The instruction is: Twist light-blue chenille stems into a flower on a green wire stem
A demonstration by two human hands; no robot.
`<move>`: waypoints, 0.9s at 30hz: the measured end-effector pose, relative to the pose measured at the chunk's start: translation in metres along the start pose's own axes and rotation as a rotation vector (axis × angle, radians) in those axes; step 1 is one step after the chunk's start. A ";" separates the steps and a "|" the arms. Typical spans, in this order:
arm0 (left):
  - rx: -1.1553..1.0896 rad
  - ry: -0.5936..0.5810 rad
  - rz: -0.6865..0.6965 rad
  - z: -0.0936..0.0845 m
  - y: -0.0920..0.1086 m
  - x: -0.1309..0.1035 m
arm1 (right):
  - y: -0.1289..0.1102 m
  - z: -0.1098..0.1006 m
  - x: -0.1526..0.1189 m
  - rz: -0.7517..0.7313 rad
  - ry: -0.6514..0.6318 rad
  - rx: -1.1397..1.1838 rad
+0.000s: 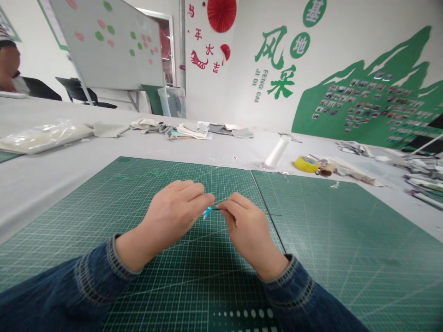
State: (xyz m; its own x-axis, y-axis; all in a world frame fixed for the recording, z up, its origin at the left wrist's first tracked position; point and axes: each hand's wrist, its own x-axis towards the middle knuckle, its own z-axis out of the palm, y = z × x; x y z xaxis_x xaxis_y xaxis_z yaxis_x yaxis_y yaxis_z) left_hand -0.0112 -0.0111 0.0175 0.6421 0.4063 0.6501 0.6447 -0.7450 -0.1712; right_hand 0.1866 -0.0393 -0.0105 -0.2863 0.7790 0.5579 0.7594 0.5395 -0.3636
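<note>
My left hand (175,210) is closed in a pinch above the green cutting mat (180,281). Below its fingertips shows a small shiny blue piece (206,212), perhaps film or ribbon; its exact kind is unclear. My right hand (247,226) pinches a thin dark green stem (215,208) that runs into the blue piece. Past the right hand, a thin dark end, seemingly of the same stem, sticks out to the right. The fingers hide much of the join.
A second cutting mat (346,230) adjoins on the right. Behind stand a white thread cone (278,152) and a yellow tape roll (306,163). Folded fabric pieces (192,130) and a plastic-wrapped bundle (44,136) lie farther back. A person's arm (8,64) shows at far left.
</note>
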 end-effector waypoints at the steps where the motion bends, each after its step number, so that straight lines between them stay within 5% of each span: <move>1: -0.027 -0.022 -0.030 0.000 -0.002 0.001 | 0.001 -0.001 0.000 -0.026 -0.013 0.007; 9: -0.359 -0.198 -0.344 -0.001 -0.021 0.005 | 0.003 -0.009 0.003 -0.201 -0.112 -0.009; 16: -0.734 -0.411 -0.585 0.011 -0.034 0.002 | -0.001 -0.014 0.005 -0.165 -0.138 0.236; 20: -0.903 -0.445 -0.625 0.017 -0.032 0.002 | -0.003 -0.017 0.008 0.072 -0.059 0.532; 27: -1.028 -0.315 -0.474 0.021 -0.002 0.005 | 0.000 -0.005 0.009 0.614 0.199 1.143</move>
State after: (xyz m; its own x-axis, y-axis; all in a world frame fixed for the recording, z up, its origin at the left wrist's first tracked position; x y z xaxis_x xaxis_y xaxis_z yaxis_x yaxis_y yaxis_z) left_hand -0.0010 0.0038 0.0054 0.5953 0.7630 0.2518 0.3013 -0.5025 0.8104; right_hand 0.1874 -0.0341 -0.0017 0.0914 0.9859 0.1400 -0.2148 0.1568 -0.9640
